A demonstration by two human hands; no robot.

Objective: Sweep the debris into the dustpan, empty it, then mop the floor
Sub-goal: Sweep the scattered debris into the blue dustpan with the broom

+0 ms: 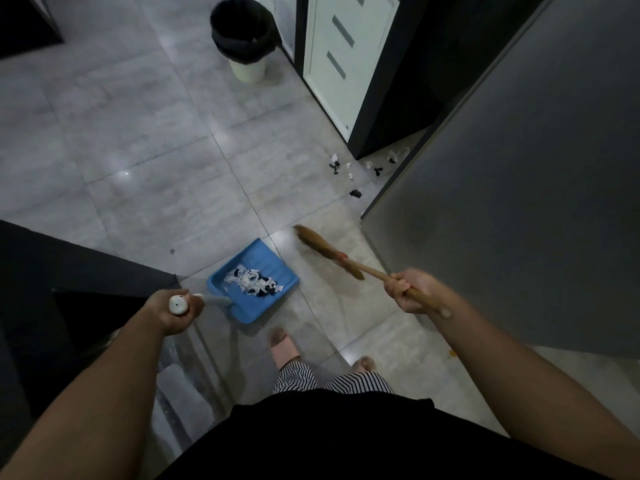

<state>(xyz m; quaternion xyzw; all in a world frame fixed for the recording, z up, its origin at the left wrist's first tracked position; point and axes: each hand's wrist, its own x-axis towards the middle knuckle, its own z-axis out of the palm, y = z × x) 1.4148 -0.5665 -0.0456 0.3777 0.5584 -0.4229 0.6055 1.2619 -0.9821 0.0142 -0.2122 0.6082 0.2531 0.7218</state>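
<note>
My left hand (pixel 176 311) wraps the handle top of the seemingly light plastic dustpan (pixel 258 254) on the floor by my feet, my right hand (pixel 410 289) grips the stiff broom (pixel 325 249) mid-shaft, and flimsy-looking scraps (pixel 252 281), apt to scatter, fill the pan, with loose scraps (pixel 346 168) lying near the door (pixel 343 64).

We see a blue dustpan (pixel 268 253) low at the grey tiled floor (pixel 138 116), its white-capped handle (pixel 177 304) rising toward us. A heap of white and black scraps (pixel 254 283) lies inside it. The straw broom (pixel 320 244), wooden-handled and blurred, has its bristles just beside the dustpan's open edge. More scraps (pixel 341 168) lie on the floor in 2 loose groups, well apart from the dustpan.
</note>
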